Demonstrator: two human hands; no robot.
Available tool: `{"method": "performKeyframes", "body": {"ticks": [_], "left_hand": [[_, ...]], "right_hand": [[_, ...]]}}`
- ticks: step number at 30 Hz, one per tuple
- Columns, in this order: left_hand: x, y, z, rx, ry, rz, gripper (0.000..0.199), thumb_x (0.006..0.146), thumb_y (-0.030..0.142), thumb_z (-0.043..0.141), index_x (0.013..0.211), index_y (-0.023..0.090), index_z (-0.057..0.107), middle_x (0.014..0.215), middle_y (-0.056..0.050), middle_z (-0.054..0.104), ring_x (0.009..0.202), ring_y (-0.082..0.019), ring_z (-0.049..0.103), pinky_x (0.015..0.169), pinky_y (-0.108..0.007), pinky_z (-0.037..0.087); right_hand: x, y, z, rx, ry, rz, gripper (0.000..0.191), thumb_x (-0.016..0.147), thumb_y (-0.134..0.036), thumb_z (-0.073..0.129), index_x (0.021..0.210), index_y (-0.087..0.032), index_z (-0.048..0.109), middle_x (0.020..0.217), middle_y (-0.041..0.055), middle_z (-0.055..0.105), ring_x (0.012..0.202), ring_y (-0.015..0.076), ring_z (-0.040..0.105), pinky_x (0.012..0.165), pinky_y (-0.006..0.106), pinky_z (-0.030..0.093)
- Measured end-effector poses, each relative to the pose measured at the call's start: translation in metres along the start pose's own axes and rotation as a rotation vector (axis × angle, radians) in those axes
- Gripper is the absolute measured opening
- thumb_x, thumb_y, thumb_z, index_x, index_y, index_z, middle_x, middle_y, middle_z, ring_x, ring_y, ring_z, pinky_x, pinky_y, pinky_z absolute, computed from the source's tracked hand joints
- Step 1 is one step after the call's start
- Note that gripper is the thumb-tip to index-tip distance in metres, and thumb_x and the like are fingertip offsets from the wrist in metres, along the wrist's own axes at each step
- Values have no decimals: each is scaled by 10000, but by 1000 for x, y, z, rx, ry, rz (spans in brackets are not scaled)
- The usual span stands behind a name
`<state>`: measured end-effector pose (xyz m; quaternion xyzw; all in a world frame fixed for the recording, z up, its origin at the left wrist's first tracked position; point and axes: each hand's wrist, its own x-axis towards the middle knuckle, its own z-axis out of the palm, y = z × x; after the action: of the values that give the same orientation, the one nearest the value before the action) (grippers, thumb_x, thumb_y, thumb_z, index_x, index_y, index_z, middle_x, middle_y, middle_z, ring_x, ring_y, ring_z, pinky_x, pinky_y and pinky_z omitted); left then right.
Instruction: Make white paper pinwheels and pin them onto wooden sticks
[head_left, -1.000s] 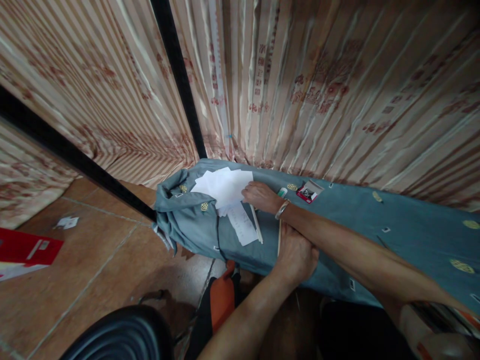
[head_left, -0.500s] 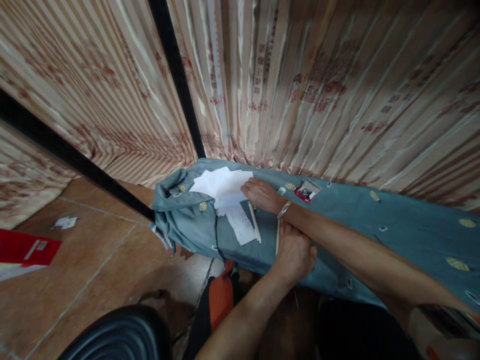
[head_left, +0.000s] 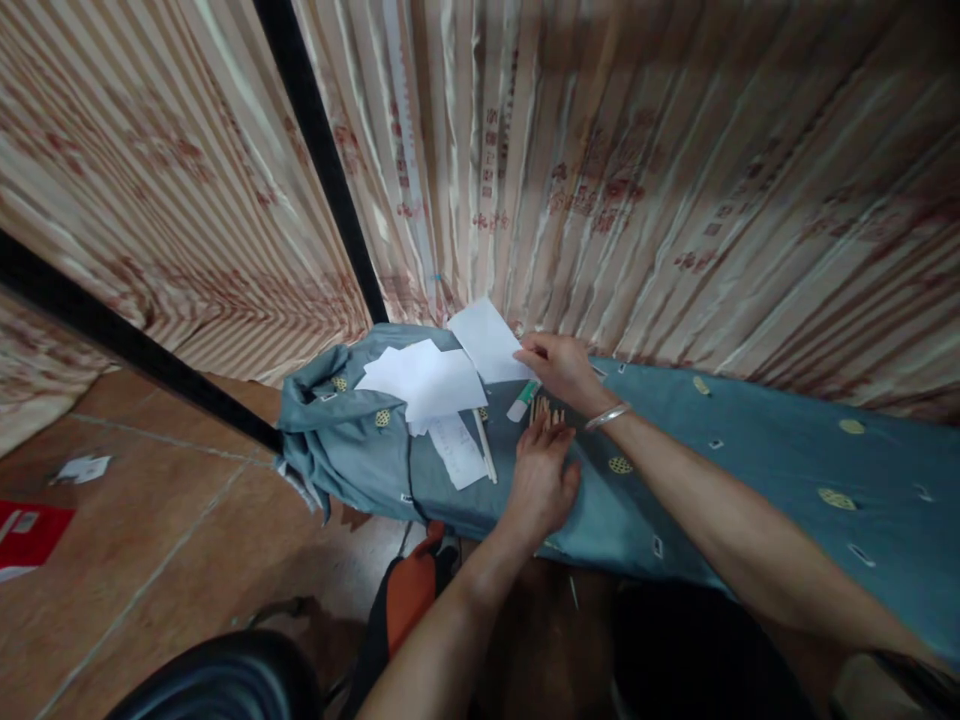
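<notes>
Near the frame's centre, the right hand [head_left: 559, 368] pinches a white sheet [head_left: 486, 340] by its right edge, apt for something likely light and easily creased; whether the left hand [head_left: 541, 482] grips the sticks [head_left: 545, 411] is unclear

1. Rm type: prob. home; exact rm can't be ID'd from where I stand.
2. Backdrop: full-lgth striped curtains [head_left: 600, 160] w/ red floral print, household type.
3. Low surf.: grey-blue cloth [head_left: 757, 420] w/ yellow pineapple motifs, bedding-like.
4. Flr: brown tiles [head_left: 180, 510], pale joints.
5. Furn.: blk ribbed seat [head_left: 225, 680]; blk post [head_left: 322, 160] vs. curtains, function unclear.
</notes>
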<state>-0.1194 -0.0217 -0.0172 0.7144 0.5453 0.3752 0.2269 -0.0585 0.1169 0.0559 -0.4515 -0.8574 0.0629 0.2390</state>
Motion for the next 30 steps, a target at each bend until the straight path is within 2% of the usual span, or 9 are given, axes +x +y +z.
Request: {"method": "performKeyframes", "body": {"ticks": [4,8,12,15,19,22,26,28,30], "left_hand": [[-2,0,5,43,-1,69,391,832,113,542,1216,108,613,1346,-145,602,1405,-297,381,1147,-542,352],[-6,1,13,61,-8,123,347,847,126,540,1180,144,636,1313,-122,627,1381,-289,420,1128,-552,380],[-7,1,20,57,7,175,351,867,139,530,1202,160,630,1303,-121,632,1362,-273,450,1113,-543,405],[-8,0,28,53,9,218,364,864,139,535,1216,173,624,1300,-124,632,1355,-269,462,1108,-547,410],[-10,-1,39,54,-27,243,399,855,135,539,1248,171,596,1310,-132,622,1356,-276,460,1112,-550,401],[-13,0,43,51,2,202,500,847,144,539,1345,133,494,1391,-172,544,1354,-277,460,1125,-522,385],[-15,6,42,93,35,186,707,803,169,620,1450,143,337,1495,-186,414,1416,-295,362,1149,-520,338],[-16,10,42,166,-35,255,675,784,148,647,1415,179,408,1503,-159,417,1444,-309,307,1153,-553,308],[-17,13,43,245,-132,332,521,796,104,627,1299,212,547,1429,-120,521,1429,-306,335,1147,-582,295]], "right_hand": [[-39,21,-12,435,213,223,247,796,-380,632,673,-166,633,522,-58,499,511,104,425,525,229,309],[-86,34,-26,608,323,364,341,747,-497,659,653,-170,626,532,-55,518,495,98,414,503,227,313],[-132,38,-59,384,470,396,295,824,-473,620,738,-195,667,621,-21,619,582,141,534,593,261,415],[-164,41,-82,74,532,288,244,908,-409,550,842,-216,683,811,44,708,765,205,628,761,337,485],[-204,53,-81,-179,392,106,248,970,-246,439,974,-171,676,934,109,719,892,243,627,860,378,490],[-231,61,-61,-295,260,64,273,959,-162,412,1055,-147,667,999,130,715,912,260,607,868,402,490],[-255,58,-36,-333,110,-6,238,940,-128,445,993,-141,676,952,121,708,863,257,583,813,383,492],[-261,52,-30,-329,51,-19,220,936,-126,460,978,-136,676,944,121,701,852,255,579,812,388,491],[-264,46,-28,-311,17,-11,213,935,-119,463,976,-134,672,946,119,694,855,251,578,820,387,494]]}}
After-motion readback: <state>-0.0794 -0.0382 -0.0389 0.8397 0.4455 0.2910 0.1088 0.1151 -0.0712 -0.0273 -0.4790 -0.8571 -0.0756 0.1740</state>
